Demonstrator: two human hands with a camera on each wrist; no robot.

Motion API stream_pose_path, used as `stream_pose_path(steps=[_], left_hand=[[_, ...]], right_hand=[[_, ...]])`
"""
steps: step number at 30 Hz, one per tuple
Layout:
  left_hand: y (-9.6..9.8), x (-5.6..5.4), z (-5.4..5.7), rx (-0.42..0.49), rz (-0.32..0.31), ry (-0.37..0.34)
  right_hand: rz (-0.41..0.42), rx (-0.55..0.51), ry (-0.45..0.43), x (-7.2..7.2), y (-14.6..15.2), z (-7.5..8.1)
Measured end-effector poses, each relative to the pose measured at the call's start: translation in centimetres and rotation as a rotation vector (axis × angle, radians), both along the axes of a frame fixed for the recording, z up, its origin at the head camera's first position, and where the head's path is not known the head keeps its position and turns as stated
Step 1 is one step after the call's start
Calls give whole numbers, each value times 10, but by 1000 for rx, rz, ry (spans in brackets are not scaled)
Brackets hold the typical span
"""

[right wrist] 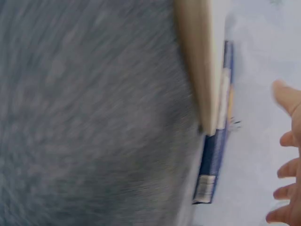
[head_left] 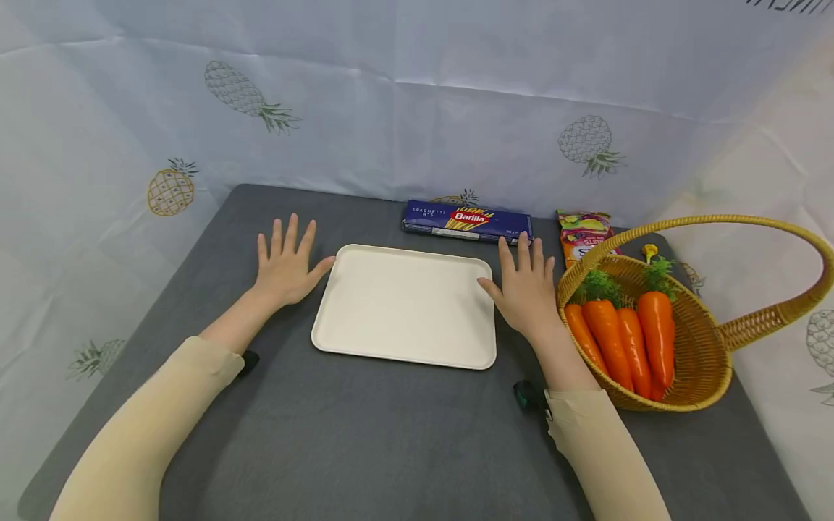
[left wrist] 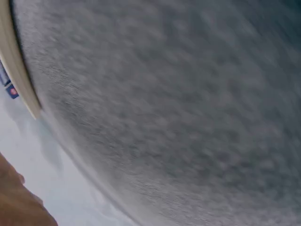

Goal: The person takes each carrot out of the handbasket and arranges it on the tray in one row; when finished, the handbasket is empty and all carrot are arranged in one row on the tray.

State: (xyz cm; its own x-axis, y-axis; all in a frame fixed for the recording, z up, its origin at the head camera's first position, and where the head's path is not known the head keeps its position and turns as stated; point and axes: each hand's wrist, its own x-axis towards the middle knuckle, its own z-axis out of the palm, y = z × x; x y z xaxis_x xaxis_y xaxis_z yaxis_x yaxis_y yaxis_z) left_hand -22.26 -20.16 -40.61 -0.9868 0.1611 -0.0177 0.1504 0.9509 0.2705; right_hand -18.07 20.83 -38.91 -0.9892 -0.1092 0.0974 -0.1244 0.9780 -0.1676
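A cream rectangular tray (head_left: pixel 407 307) lies on the dark grey table between both hands. My left hand (head_left: pixel 284 268) is spread flat at the tray's left side, its thumb by the upper left corner, holding nothing. On the other side, my right hand (head_left: pixel 524 289) has its fingers spread, with the thumb over the tray's right edge. Whether either hand touches the tray I cannot tell. Beyond the right fingertips is a blue box of spaghetti (head_left: pixel 465 221). The right wrist view shows that hand's fingers (right wrist: pixel 287 190) apart from the spaghetti box (right wrist: pixel 205 174).
A wicker basket (head_left: pixel 706 354) with a tall handle stands at the right, close to the right forearm. Several orange carrots (head_left: pixel 656 329) with green tops lie in it. Behind it is a colourful snack packet (head_left: pixel 583 231). A pineapple-print cloth (head_left: pixel 417 123) hangs behind the table (head_left: pixel 365 434).
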Motion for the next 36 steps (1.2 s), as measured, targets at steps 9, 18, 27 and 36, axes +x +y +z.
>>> stream_pose_path(steps=[9,18,27,36], left_hand=[[8,2,10,227,-120,24],[-2,1,16,411,-193,-117],[-18,-4,10,492,-311,-378],[-28,-10,-2,466,-391,-463]], right_hand=[[154,-190,18,33,-7,49],[258,-413,18,55,22,87],[227,-496,-215,63,76,113],[207,-418,-377,54,135,118]])
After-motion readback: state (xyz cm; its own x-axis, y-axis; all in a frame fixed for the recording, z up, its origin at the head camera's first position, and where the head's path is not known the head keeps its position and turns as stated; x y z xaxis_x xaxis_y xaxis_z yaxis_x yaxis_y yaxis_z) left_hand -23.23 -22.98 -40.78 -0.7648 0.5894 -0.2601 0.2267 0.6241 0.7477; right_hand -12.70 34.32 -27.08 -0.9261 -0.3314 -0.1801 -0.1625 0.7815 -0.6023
